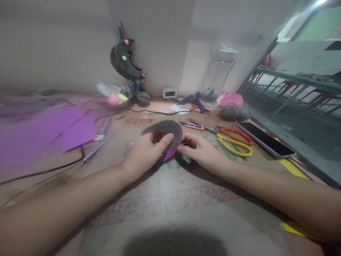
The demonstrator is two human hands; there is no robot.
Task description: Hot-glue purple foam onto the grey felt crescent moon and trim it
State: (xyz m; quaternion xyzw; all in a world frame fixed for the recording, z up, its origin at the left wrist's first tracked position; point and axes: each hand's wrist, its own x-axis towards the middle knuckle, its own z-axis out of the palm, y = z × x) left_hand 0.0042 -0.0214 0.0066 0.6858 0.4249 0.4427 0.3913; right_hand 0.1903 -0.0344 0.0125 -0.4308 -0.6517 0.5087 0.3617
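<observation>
My left hand is closed on a grey yarn-wrapped crescent piece, fingers pinching its lower right end. A purple tip sticks out under that end. My right hand rests beside it, fingers curled and pressed at the same end of the crescent. Both hands sit on a worn cardboard mat in the middle of the table.
Red and yellow scissors, small pink snips, a phone, a grey yarn ball, a blue glue gun, a water jug, purple paper sheets, a black cable and a dark moon ornament surround the mat.
</observation>
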